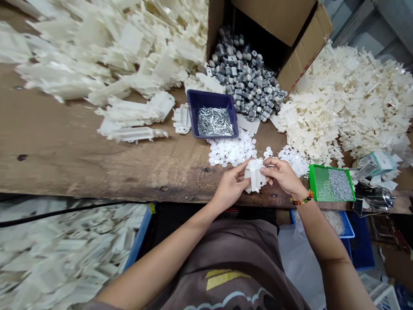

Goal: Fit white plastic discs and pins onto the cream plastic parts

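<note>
Between my two hands is a small white plastic housing [256, 175], held just over the front edge of the wooden bench. My left hand [230, 187] grips its left side, thumb in front and fingers behind. On the other side my right hand [281, 174] pinches its right edge with thumb and fingers; a beaded bracelet circles that wrist. Right behind the housing lie loose white plastic discs [232, 148], with a smaller heap of discs [293, 159] to the right. A dark blue tray [213, 95] of metal pins stands beyond them.
A cardboard box [303, 47] lies open, spilling grey metal-and-white parts [245, 77]. White plastic pieces heap at the back left [129, 47] and right [351, 99]. A green tray [325, 198] of small metal parts sits at right. Below left is a bin of white parts [64, 254].
</note>
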`<state>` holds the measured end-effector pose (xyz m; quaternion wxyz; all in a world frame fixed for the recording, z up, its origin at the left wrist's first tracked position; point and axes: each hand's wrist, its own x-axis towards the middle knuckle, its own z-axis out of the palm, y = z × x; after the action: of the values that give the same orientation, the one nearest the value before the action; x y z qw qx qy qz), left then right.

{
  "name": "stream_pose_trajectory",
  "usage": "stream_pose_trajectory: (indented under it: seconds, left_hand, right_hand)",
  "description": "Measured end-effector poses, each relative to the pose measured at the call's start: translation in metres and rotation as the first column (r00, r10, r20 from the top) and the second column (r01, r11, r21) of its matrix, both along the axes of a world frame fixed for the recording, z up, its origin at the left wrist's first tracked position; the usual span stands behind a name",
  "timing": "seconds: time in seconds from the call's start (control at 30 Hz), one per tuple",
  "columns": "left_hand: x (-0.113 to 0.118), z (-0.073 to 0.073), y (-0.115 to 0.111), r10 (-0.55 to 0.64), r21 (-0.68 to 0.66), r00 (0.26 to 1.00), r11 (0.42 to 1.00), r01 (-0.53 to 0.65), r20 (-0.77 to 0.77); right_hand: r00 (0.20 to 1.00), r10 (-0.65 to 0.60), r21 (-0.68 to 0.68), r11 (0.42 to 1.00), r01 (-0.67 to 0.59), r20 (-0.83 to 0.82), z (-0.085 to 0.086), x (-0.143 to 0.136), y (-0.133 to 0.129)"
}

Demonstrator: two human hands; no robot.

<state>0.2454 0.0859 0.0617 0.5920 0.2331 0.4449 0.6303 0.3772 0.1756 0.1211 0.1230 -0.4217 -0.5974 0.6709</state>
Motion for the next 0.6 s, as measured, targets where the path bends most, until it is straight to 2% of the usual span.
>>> stream_pose_trajectory:
  seconds: [0.2,0.37,0.6]
  left_hand:
    - [-0.002,0.006,-0.006,0.000,0.039,0.999,0.999,0.002,-0.034]
    - [-0.006,0.007,-0.010,0.003,0.053,0.996,0.999,0.002,-0.094]
    - [-0.011,0.008,-0.010,-0.016,0.043,0.998,0.999,0.019,-0.061]
  right_hand:
    - [1.000,-0.008,0.047,0.999,0.008,-0.006,0.004,-0.004,-0.003]
    - [1.000,-0.019,0.074,0.997,0.020,-0.007,-0.001,-0.007,-0.009]
    - [0.998,-0.042,0.083,0.995,0.046,-0.047,-0.002,-0.007,-0.013]
